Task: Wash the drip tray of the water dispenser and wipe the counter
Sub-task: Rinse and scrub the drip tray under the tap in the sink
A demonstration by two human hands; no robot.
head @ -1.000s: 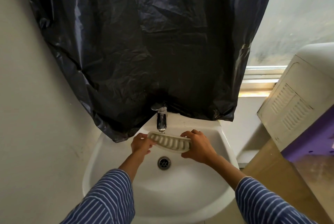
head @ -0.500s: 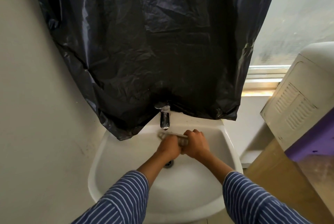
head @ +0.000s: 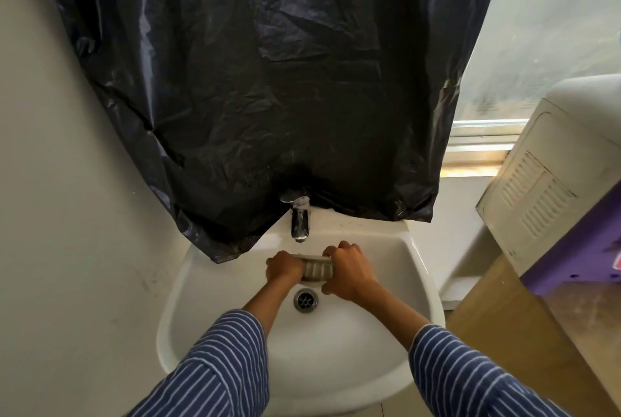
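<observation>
A black plastic sheet (head: pixel 268 80) hangs across the upper frame above a white sink (head: pixel 336 349) at lower centre. Below the chrome tap (head: pixel 300 221), the left hand (head: pixel 284 270) and right hand (head: pixel 349 273), fingers curled, each grip an end of the ribbed drip tray (head: pixel 316 269), held over the basin above the drain (head: pixel 305 299).

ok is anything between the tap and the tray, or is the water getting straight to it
Nothing visible is in the way. The tray sits just below the tap over the sink, held at its ends by the left hand and right hand, its middle uncovered.
</observation>
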